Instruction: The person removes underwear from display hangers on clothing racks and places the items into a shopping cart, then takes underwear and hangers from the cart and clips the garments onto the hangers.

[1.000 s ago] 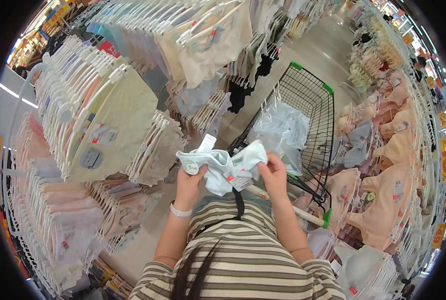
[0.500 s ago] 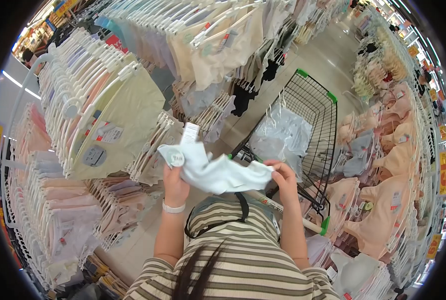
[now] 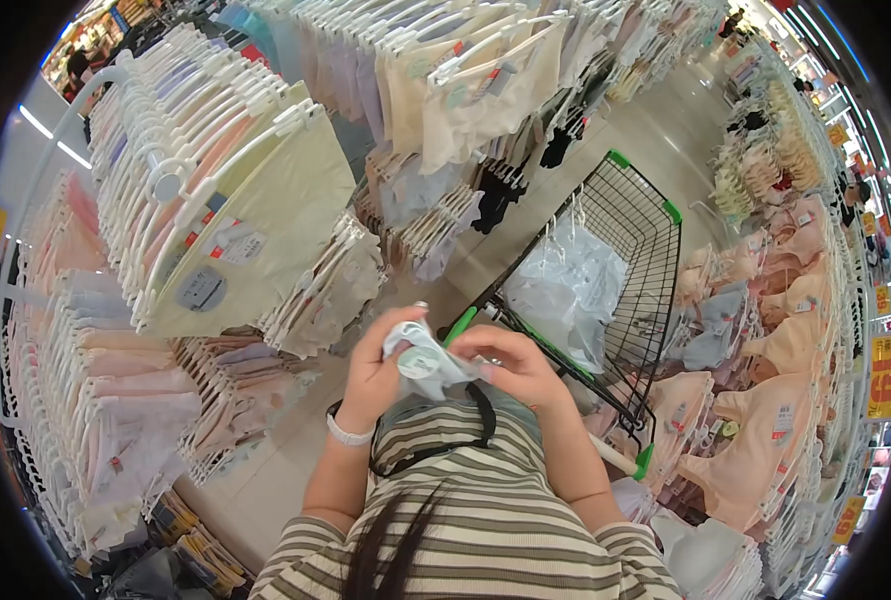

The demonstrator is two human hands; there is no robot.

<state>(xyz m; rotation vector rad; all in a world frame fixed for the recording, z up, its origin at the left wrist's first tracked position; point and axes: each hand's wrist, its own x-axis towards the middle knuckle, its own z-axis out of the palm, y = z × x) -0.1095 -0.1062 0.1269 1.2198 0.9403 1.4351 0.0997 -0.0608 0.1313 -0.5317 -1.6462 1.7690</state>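
Note:
A small pale blue pair of underpants [image 3: 432, 376] with a round sticker is bunched up in front of my striped shirt. My left hand [image 3: 371, 372] grips its left end, thumb across the cloth beside the sticker. On the other side, my right hand [image 3: 516, 365] is closed with the fingertips at the garment's right edge; the fingers partly hide the cloth there. Just beyond my right hand stands a black wire shopping cart [image 3: 674, 262] with green corners, holding pale blue-grey garments on hangers [image 3: 564, 280].
At left, a rack carries pale yellow underpants [image 3: 266, 225] on white hangers, with more underwear [image 3: 146, 420] hanging below. Cream garments [image 3: 491, 110] hang farther ahead. Peach bras [image 3: 766, 430] line the display on the right. A tiled floor [image 3: 656, 125] runs between the racks.
The underpants were stretched out between both hands and are now gathered small. My right hand has come leftward toward the left one, and the paper tag no longer shows above the cloth.

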